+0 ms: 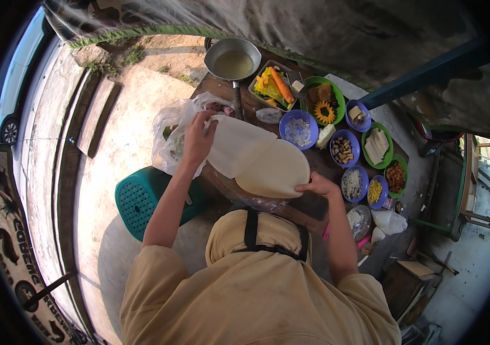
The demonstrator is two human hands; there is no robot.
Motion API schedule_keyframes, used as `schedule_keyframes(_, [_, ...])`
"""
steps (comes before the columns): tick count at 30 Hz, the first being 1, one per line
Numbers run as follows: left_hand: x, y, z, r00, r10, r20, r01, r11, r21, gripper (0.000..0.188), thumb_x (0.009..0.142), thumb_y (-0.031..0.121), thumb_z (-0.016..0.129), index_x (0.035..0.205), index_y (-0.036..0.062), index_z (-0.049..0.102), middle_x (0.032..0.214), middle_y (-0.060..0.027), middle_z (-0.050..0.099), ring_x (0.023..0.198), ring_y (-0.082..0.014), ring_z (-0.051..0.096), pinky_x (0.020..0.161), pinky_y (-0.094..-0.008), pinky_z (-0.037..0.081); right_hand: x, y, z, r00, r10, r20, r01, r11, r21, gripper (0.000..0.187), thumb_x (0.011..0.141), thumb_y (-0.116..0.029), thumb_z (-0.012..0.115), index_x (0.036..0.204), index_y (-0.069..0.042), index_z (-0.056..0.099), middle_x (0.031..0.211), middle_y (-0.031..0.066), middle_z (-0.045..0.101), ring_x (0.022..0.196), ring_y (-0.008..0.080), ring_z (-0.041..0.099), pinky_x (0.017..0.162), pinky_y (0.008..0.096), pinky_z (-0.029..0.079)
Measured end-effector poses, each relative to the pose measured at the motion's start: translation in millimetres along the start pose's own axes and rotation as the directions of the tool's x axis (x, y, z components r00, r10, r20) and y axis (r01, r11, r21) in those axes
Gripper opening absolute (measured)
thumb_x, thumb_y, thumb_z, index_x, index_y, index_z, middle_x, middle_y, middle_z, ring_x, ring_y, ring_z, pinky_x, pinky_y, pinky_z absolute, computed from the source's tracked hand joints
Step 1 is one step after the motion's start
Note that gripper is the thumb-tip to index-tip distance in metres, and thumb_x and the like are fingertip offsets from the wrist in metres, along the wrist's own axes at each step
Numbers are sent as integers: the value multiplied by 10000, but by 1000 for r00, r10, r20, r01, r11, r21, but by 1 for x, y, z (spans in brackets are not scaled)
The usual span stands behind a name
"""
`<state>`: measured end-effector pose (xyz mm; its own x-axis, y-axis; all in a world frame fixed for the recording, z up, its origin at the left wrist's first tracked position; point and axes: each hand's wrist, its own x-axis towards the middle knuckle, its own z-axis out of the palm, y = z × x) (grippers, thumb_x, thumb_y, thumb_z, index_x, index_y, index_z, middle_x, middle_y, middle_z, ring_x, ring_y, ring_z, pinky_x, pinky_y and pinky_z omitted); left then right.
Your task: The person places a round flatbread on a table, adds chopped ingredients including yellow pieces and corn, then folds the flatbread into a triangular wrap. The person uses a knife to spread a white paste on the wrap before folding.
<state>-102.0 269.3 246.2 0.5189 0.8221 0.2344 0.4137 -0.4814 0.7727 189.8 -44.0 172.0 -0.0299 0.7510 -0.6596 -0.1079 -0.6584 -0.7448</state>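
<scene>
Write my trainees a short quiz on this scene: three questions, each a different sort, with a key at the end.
1. True or false: the right hand is gripping the carrot.
2. What does the frying pan hold?
A. Some liquid
B. A carrot
C. A plastic bag
3. Fill in the colour: the plastic stool with holes in its top is ____.

Key:
1. False; its thumb lies on the edge of the rounded cream sheet.
2. A
3. Green (a bluish green)
</scene>
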Motion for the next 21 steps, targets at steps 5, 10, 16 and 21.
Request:
schedule_keyframes(5, [0,5,-10,999,-43,-30,42,999,-20,290,951,82,730,1238,75,688,1093,-150,732,1039,-303,712,874,-426,579,-16,-7,-2,1000,6,-5,-6,1000,0,727,765,-146,935,1406,-17,618,1327,76,693,1199,171,640,1094,333,481])
schedule_keyframes(10, [0,18,-18,995,-95,-29,92,991,-99,272,953,49,716,1223,38,687,1088,-142,734,982,-269,722,867,-409,575,-45,-17,-11,1000,30,-5,-30,999,-18,684,755,-141,941,1360,-1,654,1275,59,718,1175,157,640,1070,319,485])
schedule_keyframes(16, [5,31,-21,979,-202,-14,191,943,-274,248,968,27,693,1216,8,682,1052,-109,708,837,-171,701,755,-337,570,-80,-14,-32,999,0,-46,0,1000,-8,574,760,-181,942,1254,8,719,1174,49,756,1074,133,674,988,301,519])
schedule_keyframes(21, [17,37,-31,983,-130,-132,95,966,-241,238,979,34,690,1217,17,687,1017,-80,687,735,-123,674,657,-293,541,-109,-3,-48,993,67,-101,-68,998,-11,578,766,-130,931,1280,1,703,1168,40,757,1046,125,683,957,304,536])
